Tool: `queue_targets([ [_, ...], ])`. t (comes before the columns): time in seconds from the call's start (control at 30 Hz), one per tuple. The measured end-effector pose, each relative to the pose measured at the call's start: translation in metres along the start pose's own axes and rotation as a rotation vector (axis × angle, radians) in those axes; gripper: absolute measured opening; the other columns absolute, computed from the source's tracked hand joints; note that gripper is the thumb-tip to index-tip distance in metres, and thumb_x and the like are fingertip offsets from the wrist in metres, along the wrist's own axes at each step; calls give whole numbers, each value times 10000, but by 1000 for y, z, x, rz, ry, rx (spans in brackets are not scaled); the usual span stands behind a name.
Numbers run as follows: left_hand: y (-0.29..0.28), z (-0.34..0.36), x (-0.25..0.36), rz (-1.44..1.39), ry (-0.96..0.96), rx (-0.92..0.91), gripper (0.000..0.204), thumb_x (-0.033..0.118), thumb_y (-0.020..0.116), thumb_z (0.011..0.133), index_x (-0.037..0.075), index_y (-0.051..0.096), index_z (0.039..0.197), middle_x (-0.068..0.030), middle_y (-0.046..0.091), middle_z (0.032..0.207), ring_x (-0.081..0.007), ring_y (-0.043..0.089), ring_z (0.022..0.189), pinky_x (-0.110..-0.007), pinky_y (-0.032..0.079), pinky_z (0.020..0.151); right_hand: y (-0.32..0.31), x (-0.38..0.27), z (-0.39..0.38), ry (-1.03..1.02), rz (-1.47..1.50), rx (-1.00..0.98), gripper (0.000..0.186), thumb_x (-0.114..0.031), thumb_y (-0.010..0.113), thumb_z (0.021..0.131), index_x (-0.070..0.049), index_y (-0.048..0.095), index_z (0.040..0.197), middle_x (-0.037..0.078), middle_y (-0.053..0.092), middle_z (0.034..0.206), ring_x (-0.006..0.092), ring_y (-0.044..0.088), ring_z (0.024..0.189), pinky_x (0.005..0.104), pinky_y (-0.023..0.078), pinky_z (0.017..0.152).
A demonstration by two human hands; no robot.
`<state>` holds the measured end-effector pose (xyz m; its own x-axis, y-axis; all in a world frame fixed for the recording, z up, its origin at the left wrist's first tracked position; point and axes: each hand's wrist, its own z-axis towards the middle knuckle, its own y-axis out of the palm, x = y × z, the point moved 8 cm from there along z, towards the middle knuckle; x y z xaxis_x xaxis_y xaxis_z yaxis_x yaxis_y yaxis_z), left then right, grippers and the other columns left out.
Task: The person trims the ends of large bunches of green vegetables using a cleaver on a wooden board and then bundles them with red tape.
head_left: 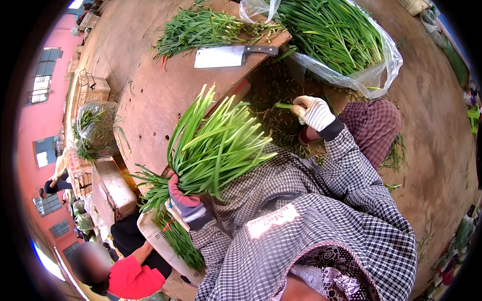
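Note:
My left hand (185,195), in a pink and purple glove, is closed round a large bunch of long green leaves (221,145) that fans out over the board's edge. My right hand (311,113), in a white striped glove, pinches a short green piece (284,106) at the right of the bunch. A cleaver (219,57) with a dark handle lies on the brown board (145,95) beside a pile of greens (198,31). A clear bag of greens (336,35) sits at the upper right. More tied greens (183,243) lie in a white container (149,218) below my left hand.
A person in a red top (133,278) sits at the lower left, and another (56,183) is farther back. Boxes (93,90) and a bagged bundle (98,128) stand at the left. Scattered trimmings (268,83) cover the floor under the board's edge.

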<state>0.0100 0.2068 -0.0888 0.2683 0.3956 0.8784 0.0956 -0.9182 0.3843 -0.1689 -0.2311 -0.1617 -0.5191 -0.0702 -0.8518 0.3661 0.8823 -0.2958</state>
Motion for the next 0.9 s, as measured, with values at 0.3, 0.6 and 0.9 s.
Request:
queue_targets([
  [0.3, 13, -8, -12, -107, -60, -75, 319, 125, 497, 867, 92, 546, 1181, -137, 600, 1170, -292, 613, 1030, -448, 541, 864, 106, -137, -5, -665, -564, -34, 295, -289, 619, 813, 5, 643, 809, 184, 605, 654, 321, 609, 600, 410, 492, 554],
  [0.6, 4, -14, -23, -171, -81, -46, 327, 117, 503, 857, 83, 562, 1177, -134, 602, 1172, -286, 620, 1016, -447, 545, 854, 30, -6, 15, -345, -801, 84, 224, -221, 566, 785, -27, 661, 725, 165, 606, 612, 314, 609, 558, 418, 490, 544],
  [0.9, -8, -7, -27, -55, -27, -50, 321, 142, 480, 884, 12, 558, 1167, -153, 635, 1082, -258, 640, 959, -418, 554, 830, 113, -61, -33, -213, -168, -433, 437, -388, 628, 807, 36, 673, 900, 149, 623, 628, 232, 611, 576, 357, 501, 586],
])
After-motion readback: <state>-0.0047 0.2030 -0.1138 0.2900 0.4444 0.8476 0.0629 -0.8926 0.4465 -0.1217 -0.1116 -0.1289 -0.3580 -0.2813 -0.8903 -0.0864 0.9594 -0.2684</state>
